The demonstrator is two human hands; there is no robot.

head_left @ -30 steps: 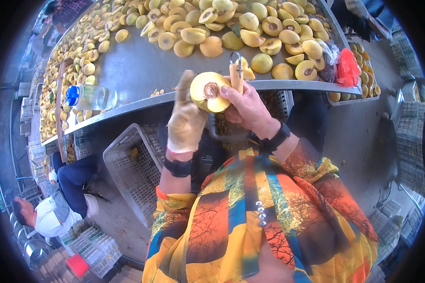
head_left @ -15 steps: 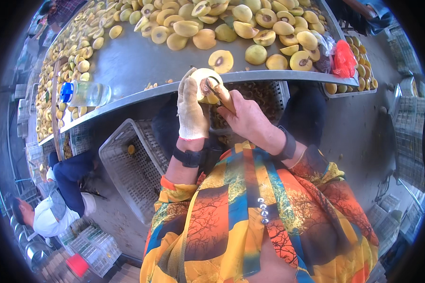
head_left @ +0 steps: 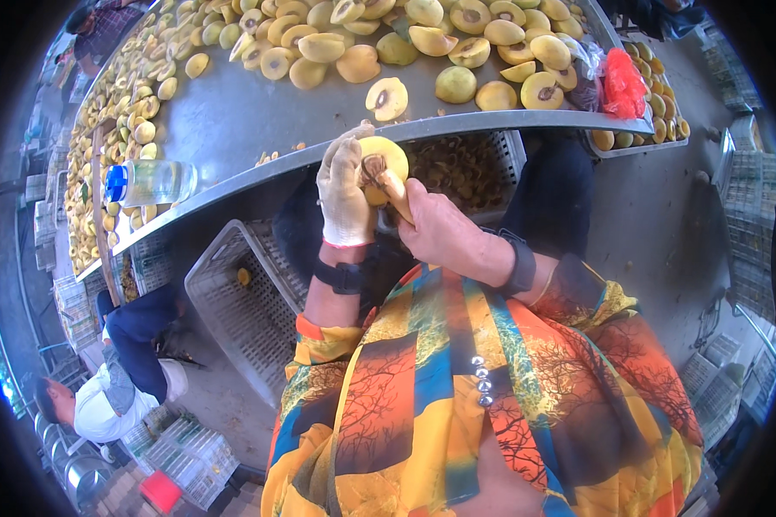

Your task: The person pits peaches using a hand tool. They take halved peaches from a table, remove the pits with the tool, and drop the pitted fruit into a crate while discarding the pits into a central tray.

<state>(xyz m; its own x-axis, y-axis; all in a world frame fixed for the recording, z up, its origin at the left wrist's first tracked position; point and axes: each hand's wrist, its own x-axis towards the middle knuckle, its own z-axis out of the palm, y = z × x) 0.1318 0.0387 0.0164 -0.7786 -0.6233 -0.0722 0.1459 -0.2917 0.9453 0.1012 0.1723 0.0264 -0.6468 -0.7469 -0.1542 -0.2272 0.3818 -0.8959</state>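
Note:
My left hand (head_left: pixel 343 191), in a pale work glove, holds a yellow peach half (head_left: pixel 388 153) just off the table's front edge, its cut side turned toward my right hand. My bare right hand (head_left: pixel 453 226) is wrapped round the wooden handle of a pitting tool (head_left: pixel 396 193). The tool's head is at the brown centre of the peach half, and its tip is hidden there. Past the fingers, a lone cut peach half (head_left: pixel 387 99) lies on the metal table (head_left: pixel 233 112).
Many peaches (head_left: pixel 319 47) are heaped across the table's far side. A clear bottle (head_left: pixel 159 183) lies at left, a red plastic bag (head_left: pixel 623 84) at right. Below the edge stand a crate of scraps (head_left: pixel 516 155) and a grey crate (head_left: pixel 224 284). A seated person (head_left: pixel 116 401) is at lower left.
The tool has turned within the peach half, and its curved metal end no longer shows. Both hands have shifted slightly left and down. The lone half on the table appears a little farther left.

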